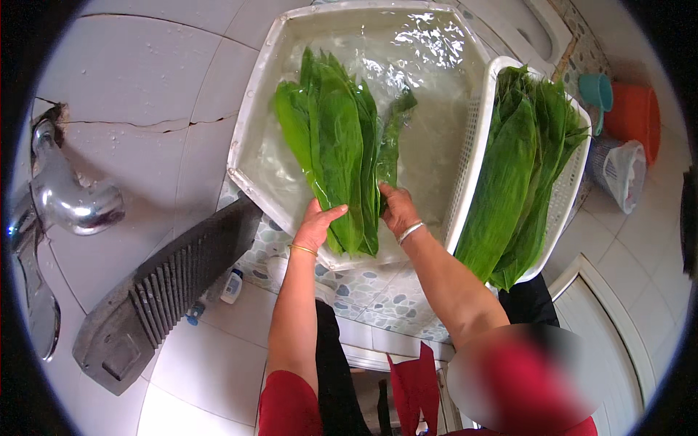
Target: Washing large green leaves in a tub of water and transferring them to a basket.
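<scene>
A bundle of long, broad green leaves [336, 145] lies fanned out in the water of a white many-sided basin [244, 120]. My left hand [314, 227] grips the bundle's near end, thumb on top and the other fingers hidden beneath. At the bundle's right side, my right hand [398, 212] is closed around the lower end of a narrower leaf [391, 142], whose tip curls up in the water. Its fingertips are partly hidden. More wet leaves [502, 189] are piled lengthwise in a white perforated basket [471, 156] beside the basin.
A dark grey washboard [163, 298] leans at the left, below a chrome tap [76, 196]. At the right are a teal dipper [596, 91], an orange-red bucket [631, 120] and a lined bin [616, 167]. A small white bottle [232, 286] stands on the floor.
</scene>
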`<state>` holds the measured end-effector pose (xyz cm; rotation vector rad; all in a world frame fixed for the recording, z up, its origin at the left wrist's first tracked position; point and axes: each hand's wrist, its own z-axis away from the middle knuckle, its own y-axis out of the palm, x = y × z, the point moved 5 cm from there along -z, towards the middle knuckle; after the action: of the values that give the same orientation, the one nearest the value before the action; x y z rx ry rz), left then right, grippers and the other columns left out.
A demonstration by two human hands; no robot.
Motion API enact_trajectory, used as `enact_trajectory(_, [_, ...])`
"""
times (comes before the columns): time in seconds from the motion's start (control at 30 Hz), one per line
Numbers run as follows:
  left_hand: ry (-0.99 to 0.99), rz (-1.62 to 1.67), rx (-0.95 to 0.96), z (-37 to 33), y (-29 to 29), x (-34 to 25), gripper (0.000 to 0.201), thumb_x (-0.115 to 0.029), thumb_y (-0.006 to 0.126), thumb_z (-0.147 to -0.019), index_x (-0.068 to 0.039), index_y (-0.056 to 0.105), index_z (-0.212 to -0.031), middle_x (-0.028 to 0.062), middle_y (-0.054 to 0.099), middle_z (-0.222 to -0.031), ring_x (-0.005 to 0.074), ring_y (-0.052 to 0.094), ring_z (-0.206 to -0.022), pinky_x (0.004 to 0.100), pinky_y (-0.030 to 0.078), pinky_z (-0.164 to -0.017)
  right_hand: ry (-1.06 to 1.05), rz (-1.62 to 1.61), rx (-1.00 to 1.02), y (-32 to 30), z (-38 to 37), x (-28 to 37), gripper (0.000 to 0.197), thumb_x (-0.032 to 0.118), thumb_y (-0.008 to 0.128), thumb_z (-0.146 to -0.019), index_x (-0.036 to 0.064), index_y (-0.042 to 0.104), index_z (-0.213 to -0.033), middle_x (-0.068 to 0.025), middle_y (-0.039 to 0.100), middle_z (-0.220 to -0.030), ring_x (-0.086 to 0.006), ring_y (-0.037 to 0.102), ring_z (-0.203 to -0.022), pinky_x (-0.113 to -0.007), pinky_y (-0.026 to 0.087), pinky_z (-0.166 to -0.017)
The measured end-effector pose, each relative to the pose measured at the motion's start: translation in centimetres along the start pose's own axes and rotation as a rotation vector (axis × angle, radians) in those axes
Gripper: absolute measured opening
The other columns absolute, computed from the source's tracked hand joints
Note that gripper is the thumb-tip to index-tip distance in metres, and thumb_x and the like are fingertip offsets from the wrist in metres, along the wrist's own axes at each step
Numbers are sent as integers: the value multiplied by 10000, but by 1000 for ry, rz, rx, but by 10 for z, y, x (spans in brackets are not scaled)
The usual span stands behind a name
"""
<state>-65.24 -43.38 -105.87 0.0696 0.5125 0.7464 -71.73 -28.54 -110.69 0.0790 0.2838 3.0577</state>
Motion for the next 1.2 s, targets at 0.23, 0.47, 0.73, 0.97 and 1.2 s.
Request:
enact_trajectory(0.23, [271, -291, -178, -19, 43, -3, 512, -271, 594, -815, -25, 403, -1222, 103, 473, -1193, 197, 455, -1066, 310, 361, -912, -556, 577, -276, -11, 15, 22, 681, 339, 644, -769, -38, 324, -1237, -187, 474, -1172, -245, 475, -1076, -401, 384, -917])
enact_trajectory(0.47, [20, -336, -369, -51, 18, 25, 602, -388, 538, -847, 33, 364, -1241, 121, 424, -1235, 218, 450, -1075, 312, 351, -929, -80, -66, -25, 5, 4, 27, 404, 64, 727, -665, -84, 555, -999, -172, 618, -899, -218, 613, -720, -355, 523, -645])
enact_trajectory(0.73, [37, 23, -309, -10, 42, 25, 662, -358, 619, -799, 47, 331, -1237, 140, 440, -1200, 212, 433, -1086, 337, 388, -893, -236, 177, 163, 4, 42, 28, 268, 24, 688, -662, -63, 610, -904, -123, 643, -834, -199, 616, -699, -316, 506, -646])
enact_trajectory(0.97, [986, -1254, -361, 26, 199, -80, 487, -153, 720, -667, -39, 497, -1083, 137, 480, -989, 321, 454, -1007, 391, 370, -843, -699, 834, -245, -28, 62, 49, 162, 157, 614, -686, 16, 604, -764, -214, 600, -729, -394, 576, -698, -437, 468, -619])
enact_trajectory(1.2, [802, -1787, -457, -34, 228, -77, 175, -108, 699, -598, -54, 619, -744, 80, 469, -821, 266, 459, -852, 376, 349, -713, -671, 665, -96, -21, 65, 40, 236, 227, 624, -701, 42, 592, -844, -221, 595, -767, -392, 569, -766, -426, 452, -634])
